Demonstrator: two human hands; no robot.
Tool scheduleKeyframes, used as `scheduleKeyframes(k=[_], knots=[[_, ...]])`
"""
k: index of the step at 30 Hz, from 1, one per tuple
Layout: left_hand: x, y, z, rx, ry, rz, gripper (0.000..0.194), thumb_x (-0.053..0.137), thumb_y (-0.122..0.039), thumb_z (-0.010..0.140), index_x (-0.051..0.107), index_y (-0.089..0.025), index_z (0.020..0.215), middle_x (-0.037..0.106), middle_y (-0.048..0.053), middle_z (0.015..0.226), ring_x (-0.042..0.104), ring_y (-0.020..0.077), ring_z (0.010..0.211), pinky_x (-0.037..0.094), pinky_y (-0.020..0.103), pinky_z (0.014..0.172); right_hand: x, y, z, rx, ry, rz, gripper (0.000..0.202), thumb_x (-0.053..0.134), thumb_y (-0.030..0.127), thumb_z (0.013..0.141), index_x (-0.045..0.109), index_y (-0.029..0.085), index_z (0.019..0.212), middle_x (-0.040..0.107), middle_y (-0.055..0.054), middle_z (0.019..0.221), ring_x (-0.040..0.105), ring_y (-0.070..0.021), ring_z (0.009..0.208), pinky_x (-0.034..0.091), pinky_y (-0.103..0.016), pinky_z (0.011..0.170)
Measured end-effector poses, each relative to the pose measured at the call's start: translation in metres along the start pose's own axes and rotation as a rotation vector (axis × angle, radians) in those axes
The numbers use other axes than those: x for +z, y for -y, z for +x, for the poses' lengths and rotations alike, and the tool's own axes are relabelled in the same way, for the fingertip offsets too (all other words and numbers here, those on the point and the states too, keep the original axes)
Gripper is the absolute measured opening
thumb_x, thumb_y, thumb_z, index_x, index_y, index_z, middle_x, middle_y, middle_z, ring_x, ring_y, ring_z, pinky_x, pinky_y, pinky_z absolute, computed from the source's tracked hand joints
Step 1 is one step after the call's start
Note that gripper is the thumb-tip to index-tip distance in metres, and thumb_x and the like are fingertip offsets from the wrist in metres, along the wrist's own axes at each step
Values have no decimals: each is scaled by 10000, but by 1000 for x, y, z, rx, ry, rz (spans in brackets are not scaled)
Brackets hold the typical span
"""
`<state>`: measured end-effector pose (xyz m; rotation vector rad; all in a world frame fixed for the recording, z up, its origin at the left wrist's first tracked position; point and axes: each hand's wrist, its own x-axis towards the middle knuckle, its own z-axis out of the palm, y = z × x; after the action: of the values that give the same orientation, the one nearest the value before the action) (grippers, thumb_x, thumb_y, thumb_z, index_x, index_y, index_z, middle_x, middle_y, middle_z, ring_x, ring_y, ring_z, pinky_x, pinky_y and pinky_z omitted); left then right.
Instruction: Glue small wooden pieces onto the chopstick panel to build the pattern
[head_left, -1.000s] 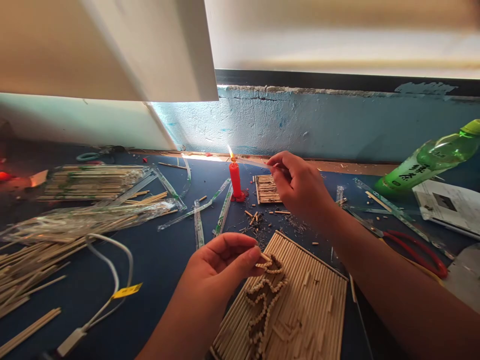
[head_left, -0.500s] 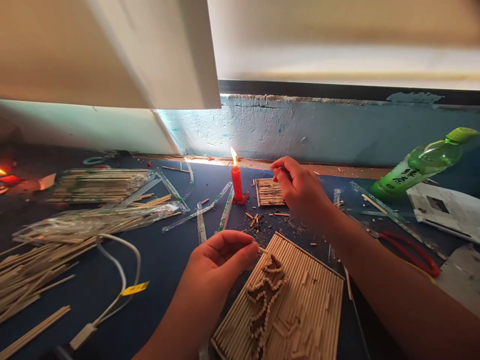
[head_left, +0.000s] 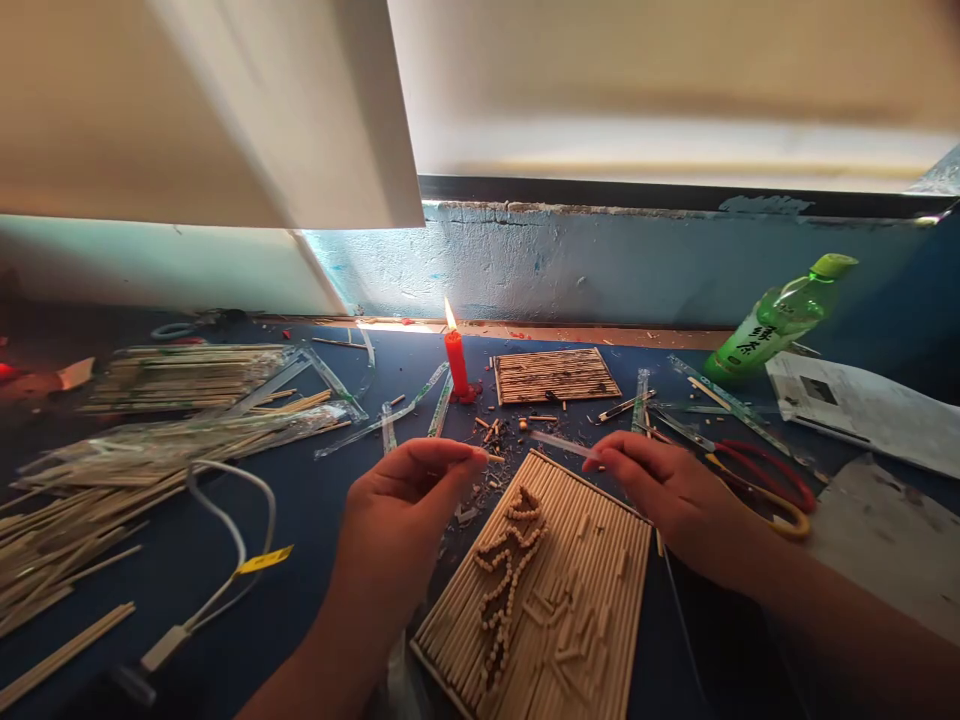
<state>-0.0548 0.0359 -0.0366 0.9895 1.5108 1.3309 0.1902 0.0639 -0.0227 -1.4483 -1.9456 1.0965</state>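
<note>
My left hand pinches a short piece of wooden stick, its end poking out past the fingertips. Between the thumb and fingers of my right hand is a whitish translucent glue stick, pointing left toward the other hand. Below both hands lies a panel of wooden sticks set side by side. A wavy outline of short upright stick pieces stands on it, and several loose cut pieces lie beside that. Beyond the hands a red candle burns upright.
A smaller stick panel with dark marks lies behind. Scissors, papers and a tilted green bottle are on the right. Bundled sticks and a white cable lie left. Scraps litter the table by the candle.
My right hand has come back from above the smaller panel, toward me, and now shows the glue stick. The left hand still pinches its stick piece. The view has shifted slightly right.
</note>
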Motion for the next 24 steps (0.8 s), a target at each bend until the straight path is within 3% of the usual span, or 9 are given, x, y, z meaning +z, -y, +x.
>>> scheduleKeyframes(k=[4,12,24], knots=[[2,0,-3,38,-28,31,186,821,-346,722,724,-217,815,762,14,803,681,158,765,522,231,714,5,1,-10,9,76,-30,349,389,449,999,651,227,939,537,6,721,461,-145,656,353,-281,613],[-2,-1,-3,70,-30,13,137,819,-322,731,726,-244,797,762,-4,812,680,148,770,518,212,711,6,8,-6,7,123,-17,347,395,443,994,656,219,945,433,29,655,377,-132,592,309,-268,561],[0,-1,-3,55,-3,0,110,814,-295,748,724,-247,789,762,-15,799,682,127,753,530,184,709,8,5,-5,18,138,14,361,389,458,995,654,216,952,438,18,677,381,-137,615,316,-272,585]])
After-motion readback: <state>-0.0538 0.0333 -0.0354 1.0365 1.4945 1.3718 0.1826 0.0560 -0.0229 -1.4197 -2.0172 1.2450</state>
